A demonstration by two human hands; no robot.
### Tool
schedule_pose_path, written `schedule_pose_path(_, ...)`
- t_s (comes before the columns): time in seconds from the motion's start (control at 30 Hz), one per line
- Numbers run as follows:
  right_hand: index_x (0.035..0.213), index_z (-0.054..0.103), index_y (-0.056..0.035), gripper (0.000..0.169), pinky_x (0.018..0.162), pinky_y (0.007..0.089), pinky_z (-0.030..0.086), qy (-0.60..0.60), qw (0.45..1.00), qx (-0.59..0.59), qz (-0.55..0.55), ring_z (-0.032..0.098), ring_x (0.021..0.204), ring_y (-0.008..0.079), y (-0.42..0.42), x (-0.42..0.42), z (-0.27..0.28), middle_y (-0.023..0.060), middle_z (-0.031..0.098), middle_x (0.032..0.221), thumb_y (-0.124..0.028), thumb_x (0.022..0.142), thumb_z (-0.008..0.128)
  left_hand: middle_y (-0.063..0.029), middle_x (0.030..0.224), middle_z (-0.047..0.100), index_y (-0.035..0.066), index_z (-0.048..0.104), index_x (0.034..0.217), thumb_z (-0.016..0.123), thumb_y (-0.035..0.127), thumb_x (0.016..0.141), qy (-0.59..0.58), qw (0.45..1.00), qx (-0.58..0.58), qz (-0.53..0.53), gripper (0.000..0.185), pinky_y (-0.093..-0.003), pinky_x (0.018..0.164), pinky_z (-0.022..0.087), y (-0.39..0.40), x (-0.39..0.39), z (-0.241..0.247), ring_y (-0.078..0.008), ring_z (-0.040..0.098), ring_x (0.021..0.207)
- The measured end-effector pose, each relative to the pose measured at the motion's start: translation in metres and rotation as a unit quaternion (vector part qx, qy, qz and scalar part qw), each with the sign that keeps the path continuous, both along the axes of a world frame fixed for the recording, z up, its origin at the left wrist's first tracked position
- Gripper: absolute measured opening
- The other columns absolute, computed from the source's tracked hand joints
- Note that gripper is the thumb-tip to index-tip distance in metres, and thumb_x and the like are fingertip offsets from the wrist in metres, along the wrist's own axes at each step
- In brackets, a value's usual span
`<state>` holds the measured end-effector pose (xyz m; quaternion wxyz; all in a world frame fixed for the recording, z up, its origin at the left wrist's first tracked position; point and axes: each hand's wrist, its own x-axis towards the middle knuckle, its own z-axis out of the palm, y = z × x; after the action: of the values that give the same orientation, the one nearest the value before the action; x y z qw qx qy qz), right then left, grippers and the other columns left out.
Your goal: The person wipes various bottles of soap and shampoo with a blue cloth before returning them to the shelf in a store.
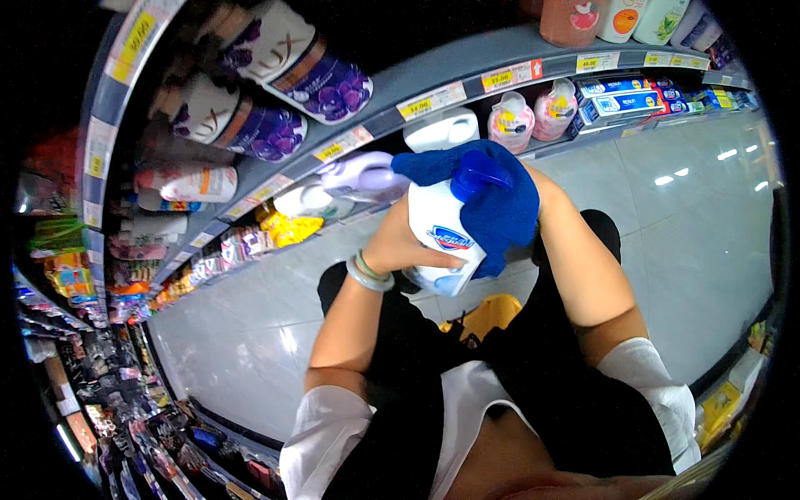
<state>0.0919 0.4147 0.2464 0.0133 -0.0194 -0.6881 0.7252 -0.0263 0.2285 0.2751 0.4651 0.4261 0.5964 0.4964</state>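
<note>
My left hand (406, 244) grips a white Safeguard pump bottle (431, 212) with a blue pump head (478, 175), thumb across its front. Two bangles are on that wrist. A blue cloth (509, 206) is draped around the pump head and the bottle's far side. The right hand (537, 181) is at the cloth, its fingers hidden beneath or behind it; the cloth is against the bottle. Both hands are over the floor, in front of the lower store shelf.
A curved-looking shelf (437, 75) with price tags runs across the front, holding Lux bottles (325, 81), pink pump bottles (509, 122), toothpaste boxes (619, 103) and a lilac jug (362, 175). A yellow stool or bin (500, 309) is between my legs. More stocked shelves stand behind.
</note>
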Motion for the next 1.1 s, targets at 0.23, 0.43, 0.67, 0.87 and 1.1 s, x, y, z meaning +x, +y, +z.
schedule_pose_path(0.23, 0.115, 0.055, -0.0052, 0.048, 0.086, 0.0330, 0.047, -0.091, 0.973, -0.213, 0.006, 0.056, 0.098, 0.0179, -0.006, -0.006, -0.019, 0.0099, 0.059, 0.110, -0.007, 0.069, 0.070, -0.0056, 0.099, 0.062, 0.003, 0.054, 0.110, 0.087, 0.014, 0.045, -0.107, 0.992, -0.057, -0.046, 0.074, -0.0306, 0.081, 0.047, -0.013, -0.005, -0.008, -0.0149, 0.058, 0.091)
schedule_pose_path(0.43, 0.109, 0.057, -0.0029, 0.038, 0.076, 0.0294, 0.049, -0.039, 0.991, -0.084, -0.100, 0.056, 0.086, 0.0128, -0.022, -0.014, 0.013, 0.0078, 0.062, 0.095, -0.009, 0.072, 0.066, -0.0068, 0.101, 0.058, 0.002, 0.048, 0.112, 0.087, 0.013, 0.047, -0.040, 0.996, 0.029, 0.076, 0.077, -0.0303, 0.083, 0.046, -0.012, -0.003, -0.006, -0.0158, 0.057, 0.093)
schedule_pose_path(0.67, 0.098, 0.057, -0.0008, 0.033, 0.083, 0.0400, 0.044, 0.144, 0.915, 0.324, -0.192, 0.055, 0.093, 0.0357, -0.044, -0.017, -0.009, 0.0214, 0.057, 0.101, -0.027, 0.078, 0.057, -0.0081, 0.101, 0.058, 0.000, 0.046, 0.114, 0.083, 0.005, 0.054, -0.153, 0.959, 0.052, 0.232, 0.071, -0.0277, 0.077, 0.049, -0.006, -0.002, -0.010, -0.0158, 0.057, 0.092)
schedule_pose_path(0.87, 0.117, 0.050, -0.0039, 0.036, 0.087, 0.0367, 0.043, 0.003, 0.989, 0.102, -0.110, 0.055, 0.099, 0.0315, -0.047, -0.018, -0.076, 0.0186, 0.056, 0.111, -0.027, 0.088, 0.047, -0.0115, 0.104, 0.057, -0.001, 0.042, 0.114, 0.081, 0.000, 0.056, -0.113, 0.945, 0.078, 0.297, 0.070, -0.0296, 0.077, 0.052, 0.000, 0.000, -0.006, -0.0183, 0.059, 0.092)
schedule_pose_path(1.1, 0.133, 0.035, -0.0061, 0.047, 0.096, 0.0347, 0.039, -0.178, 0.818, -0.545, 0.047, 0.048, 0.114, 0.0212, -0.048, -0.015, -0.048, 0.0112, 0.047, 0.128, -0.031, 0.093, 0.038, -0.0130, 0.096, 0.061, -0.003, 0.052, 0.104, 0.080, 0.002, 0.059, -0.100, 0.915, 0.166, 0.353, 0.053, -0.0299, 0.073, 0.054, -0.005, -0.006, 0.013, -0.0194, 0.063, 0.084)
